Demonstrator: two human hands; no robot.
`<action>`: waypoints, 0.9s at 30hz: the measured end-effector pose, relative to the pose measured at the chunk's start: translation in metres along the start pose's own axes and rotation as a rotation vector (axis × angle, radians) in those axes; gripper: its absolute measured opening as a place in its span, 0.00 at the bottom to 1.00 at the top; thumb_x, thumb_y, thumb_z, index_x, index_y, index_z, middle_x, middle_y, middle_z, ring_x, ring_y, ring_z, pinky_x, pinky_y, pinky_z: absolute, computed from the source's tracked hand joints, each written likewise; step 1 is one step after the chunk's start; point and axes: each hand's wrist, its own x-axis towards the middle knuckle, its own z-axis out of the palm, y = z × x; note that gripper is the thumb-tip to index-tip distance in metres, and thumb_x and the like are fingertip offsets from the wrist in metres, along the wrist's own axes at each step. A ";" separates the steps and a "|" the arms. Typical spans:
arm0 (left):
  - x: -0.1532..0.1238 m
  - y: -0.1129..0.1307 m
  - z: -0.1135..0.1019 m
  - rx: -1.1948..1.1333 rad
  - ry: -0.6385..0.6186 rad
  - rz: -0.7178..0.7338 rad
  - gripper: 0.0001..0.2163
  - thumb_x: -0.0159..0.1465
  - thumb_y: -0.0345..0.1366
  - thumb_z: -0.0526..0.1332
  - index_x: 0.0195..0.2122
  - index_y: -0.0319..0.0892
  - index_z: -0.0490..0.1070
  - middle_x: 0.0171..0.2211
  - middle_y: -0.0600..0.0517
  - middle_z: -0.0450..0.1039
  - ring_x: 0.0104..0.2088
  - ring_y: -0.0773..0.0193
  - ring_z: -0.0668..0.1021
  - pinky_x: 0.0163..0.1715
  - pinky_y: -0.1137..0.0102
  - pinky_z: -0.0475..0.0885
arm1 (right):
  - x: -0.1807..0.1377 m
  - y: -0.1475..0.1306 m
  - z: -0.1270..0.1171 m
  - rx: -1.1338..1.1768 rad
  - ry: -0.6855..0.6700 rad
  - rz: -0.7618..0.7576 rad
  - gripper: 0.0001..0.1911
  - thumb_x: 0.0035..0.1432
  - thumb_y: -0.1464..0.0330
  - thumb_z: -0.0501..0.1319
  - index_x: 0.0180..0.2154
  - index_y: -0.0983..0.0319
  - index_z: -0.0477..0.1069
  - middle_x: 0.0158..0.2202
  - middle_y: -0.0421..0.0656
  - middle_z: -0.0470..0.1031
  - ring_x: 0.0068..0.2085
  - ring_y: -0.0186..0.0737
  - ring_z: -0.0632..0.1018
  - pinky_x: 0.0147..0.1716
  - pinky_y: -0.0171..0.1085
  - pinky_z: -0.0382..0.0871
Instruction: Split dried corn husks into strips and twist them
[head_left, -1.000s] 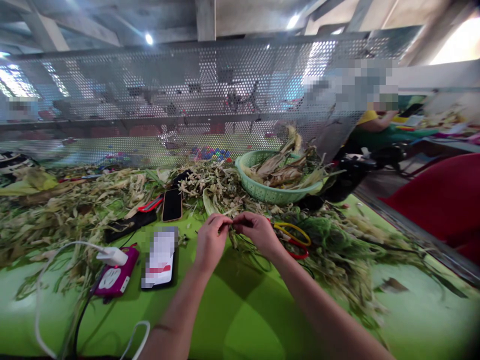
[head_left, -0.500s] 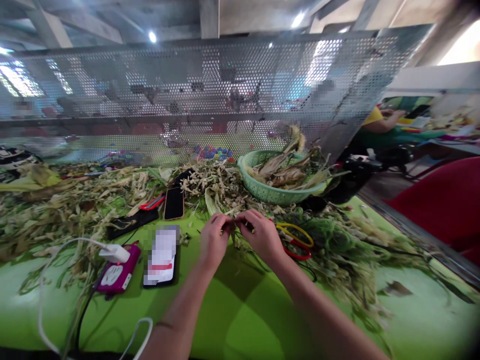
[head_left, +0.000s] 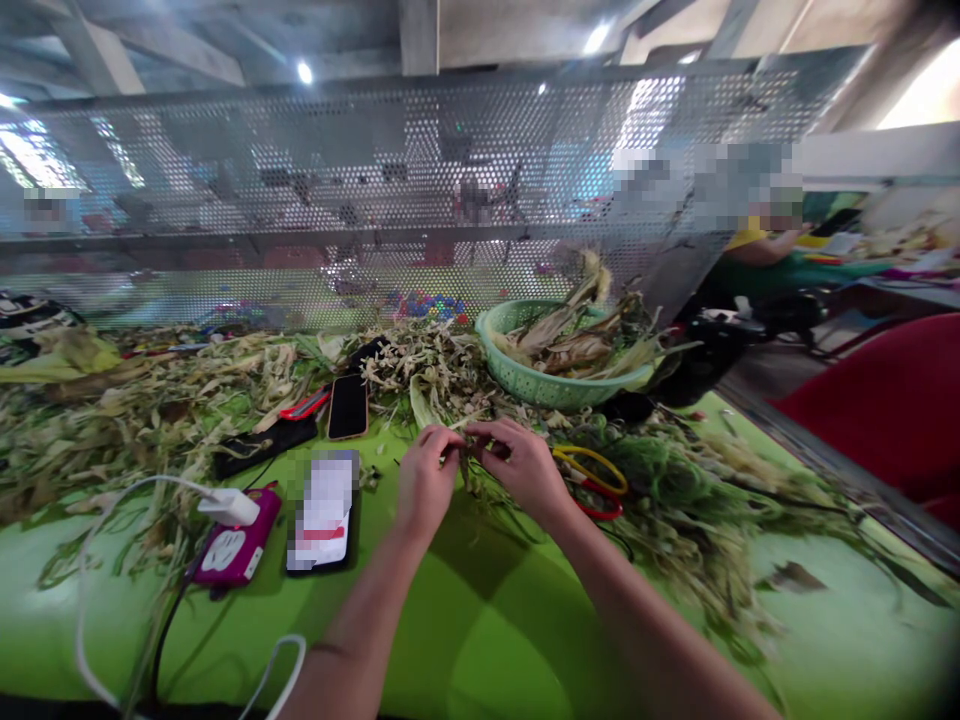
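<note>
My left hand (head_left: 431, 475) and my right hand (head_left: 517, 465) meet near the middle of the green table (head_left: 480, 610). Fingertips of both pinch a small, thin strip of corn husk (head_left: 466, 470), whose greenish end hangs down between them. The fingers cover most of the strip. Just beyond my left hand lies a pale, wider husk piece (head_left: 426, 402). Scissors (head_left: 598, 472) with yellow and red handles rest close to my right hand, partly under green fibres.
A green basket (head_left: 517, 378) of dry corn husks stands behind my hands. To the left lie a lit phone (head_left: 326, 512), a dark phone (head_left: 349, 407), a red cutter (head_left: 306, 403) and a purple power bank (head_left: 238, 540) with cables. Husk scraps (head_left: 187, 400) spread widely. A perforated metal screen (head_left: 360, 190) rises behind.
My right fingers have shifted slightly, and a little of the strip shows differently between my fingertips. Both hands stay in nearly the same place.
</note>
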 end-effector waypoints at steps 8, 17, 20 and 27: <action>0.002 -0.003 -0.001 -0.038 -0.021 -0.072 0.06 0.58 0.24 0.58 0.33 0.41 0.71 0.32 0.51 0.72 0.34 0.64 0.73 0.37 0.70 0.67 | 0.002 0.003 0.001 -0.074 0.025 -0.025 0.03 0.57 0.71 0.60 0.31 0.61 0.72 0.31 0.42 0.73 0.33 0.39 0.73 0.33 0.35 0.65; 0.005 -0.006 -0.004 -0.258 -0.061 -0.337 0.03 0.59 0.32 0.59 0.33 0.40 0.70 0.31 0.51 0.73 0.32 0.65 0.74 0.35 0.70 0.68 | 0.002 0.004 -0.005 -0.193 -0.105 -0.003 0.05 0.59 0.71 0.55 0.31 0.61 0.67 0.32 0.43 0.71 0.34 0.38 0.71 0.34 0.35 0.63; 0.006 -0.013 -0.004 -0.353 -0.013 -0.466 0.04 0.58 0.35 0.60 0.32 0.40 0.69 0.28 0.53 0.71 0.30 0.66 0.73 0.34 0.71 0.67 | 0.003 0.006 -0.008 -0.200 -0.164 -0.013 0.05 0.59 0.71 0.55 0.31 0.61 0.67 0.32 0.42 0.71 0.34 0.37 0.71 0.34 0.35 0.63; 0.006 -0.012 -0.002 -0.557 0.005 -0.667 0.06 0.55 0.36 0.61 0.31 0.40 0.67 0.26 0.54 0.69 0.28 0.67 0.74 0.29 0.72 0.67 | 0.004 0.010 -0.006 -0.097 -0.208 0.083 0.06 0.59 0.69 0.56 0.29 0.62 0.68 0.29 0.40 0.70 0.31 0.36 0.70 0.31 0.33 0.62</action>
